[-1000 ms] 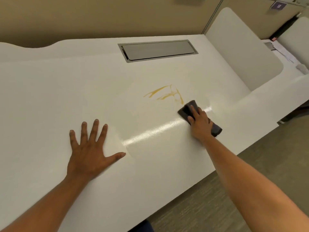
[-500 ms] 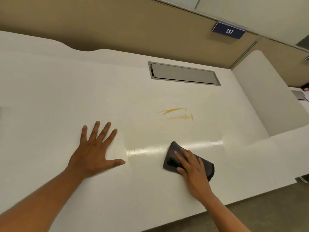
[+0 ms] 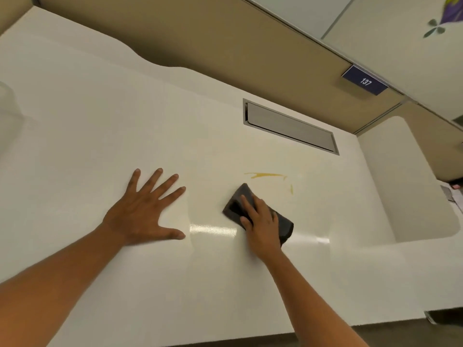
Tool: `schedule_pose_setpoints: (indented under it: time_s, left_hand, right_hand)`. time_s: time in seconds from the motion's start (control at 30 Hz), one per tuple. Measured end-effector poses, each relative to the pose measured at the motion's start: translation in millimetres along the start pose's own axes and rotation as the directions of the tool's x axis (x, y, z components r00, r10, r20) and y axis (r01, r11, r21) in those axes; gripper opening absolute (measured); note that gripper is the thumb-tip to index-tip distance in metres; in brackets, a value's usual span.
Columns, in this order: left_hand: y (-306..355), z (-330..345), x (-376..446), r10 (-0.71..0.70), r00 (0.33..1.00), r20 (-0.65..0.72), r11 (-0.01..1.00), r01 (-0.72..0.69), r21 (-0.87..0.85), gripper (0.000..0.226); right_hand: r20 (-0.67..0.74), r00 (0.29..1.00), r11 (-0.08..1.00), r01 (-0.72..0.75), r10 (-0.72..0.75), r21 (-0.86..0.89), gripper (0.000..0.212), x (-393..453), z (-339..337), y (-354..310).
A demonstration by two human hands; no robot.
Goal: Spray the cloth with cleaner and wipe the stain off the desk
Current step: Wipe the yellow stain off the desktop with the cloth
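Note:
A thin yellow-orange stain (image 3: 265, 175) streaks the white desk (image 3: 100, 136), with a small separate mark to its right. My right hand (image 3: 260, 221) presses flat on a folded dark grey cloth (image 3: 236, 205), just below and left of the stain. The cloth lies on the desk and does not touch the streak. My left hand (image 3: 147, 211) rests palm down on the desk to the left, fingers spread, holding nothing. No spray bottle is in view.
A grey metal cable hatch (image 3: 288, 126) is set into the desk behind the stain. A tan partition (image 3: 225, 41) with a blue sign "137" (image 3: 364, 80) runs along the back. A white side panel (image 3: 406, 181) stands at the right. The desk's front edge is near the bottom.
My right hand slid the cloth from right of the stain down and left, then back up toward it. The stain has shrunk to one streak and a small mark. My left hand stayed put.

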State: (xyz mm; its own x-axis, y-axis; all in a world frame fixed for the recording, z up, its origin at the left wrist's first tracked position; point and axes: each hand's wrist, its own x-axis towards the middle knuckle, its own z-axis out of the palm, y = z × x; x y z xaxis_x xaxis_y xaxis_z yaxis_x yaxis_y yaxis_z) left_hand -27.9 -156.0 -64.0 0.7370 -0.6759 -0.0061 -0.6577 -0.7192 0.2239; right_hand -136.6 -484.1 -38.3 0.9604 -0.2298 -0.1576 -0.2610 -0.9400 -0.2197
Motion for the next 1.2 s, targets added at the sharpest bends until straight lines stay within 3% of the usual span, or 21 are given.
schedule_pose_setpoints:
  time_s: [0.1, 0.17, 0.27, 0.37, 0.5, 0.57, 0.73, 0.87, 1.0, 1.1, 1.2]
  left_hand:
    - [1.6, 0.5, -0.9, -0.006, 1.000, 0.007, 1.000, 0.006, 0.002, 0.118]
    - [2.0, 0.4, -0.7, -0.011, 1.000, 0.012, 1.000, 0.011, -0.006, 0.119]
    - [2.2, -1.1, 0.4, -0.014, 1.000, 0.019, 1.000, 0.014, -0.007, 0.118]
    - [2.0, -2.9, 1.8, -0.022, 0.999, 0.048, 1.000, 0.022, 0.003, 0.118]
    - [3.1, -1.6, 1.4, -0.035, 0.997, 0.070, 0.999, 0.033, 0.032, 0.119]
    - [2.5, -2.1, 1.3, -0.040, 0.997, 0.070, 0.999, 0.038, 0.029, 0.119]
    - [2.0, -0.6, -0.7, -0.032, 0.998, 0.049, 0.999, 0.031, 0.025, 0.119]
    - [1.7, 1.4, -1.6, -0.023, 1.000, 0.011, 1.000, 0.022, 0.012, 0.118]
    - [2.1, 0.0, -0.7, -0.014, 1.000, -0.005, 1.000, 0.014, 0.005, 0.117]
    - [1.9, 0.1, 0.5, -0.010, 1.000, -0.005, 1.000, 0.010, 0.016, 0.117]
    - [2.7, 0.1, 0.6, -0.008, 1.000, -0.014, 1.000, 0.009, 0.030, 0.117]
  right_hand:
    - [0.057, 0.991, 0.991, 0.122, -0.125, 0.051, 0.056, -62.1, 0.2, 14.0]
    - [0.041, 0.993, 0.991, 0.105, -0.108, 0.081, 0.060, -84.8, -7.2, 46.1]
    - [-0.030, 0.999, 0.997, -0.020, 0.022, 0.074, 0.064, -69.7, -22.5, 96.0]
    - [-0.088, 0.980, 0.981, -0.174, 0.181, 0.080, 0.055, -11.1, -34.9, 125.8]
    - [-0.132, 0.930, 0.938, -0.336, 0.344, 0.081, 0.056, 72.4, -37.8, 105.3]
    - [-0.142, 0.945, 0.956, -0.288, 0.294, 0.056, 0.055, 87.9, -29.8, 75.6]
    - [-0.053, 0.998, 1.000, 0.023, -0.023, 0.014, 0.054, 37.4, 0.0, 10.2]
    - [0.016, 0.988, 0.987, 0.151, -0.152, 0.057, 0.059, -49.8, 4.6, 26.0]
    - [-0.004, 1.000, 0.998, 0.029, -0.029, 0.065, 0.059, -59.5, -14.7, 91.0]
    - [-0.043, 0.988, 0.987, -0.144, 0.147, 0.065, 0.055, -1.3, -31.8, 119.5]
    - [-0.096, 0.963, 0.968, -0.249, 0.251, 0.028, 0.054, 67.7, -37.5, 107.6]
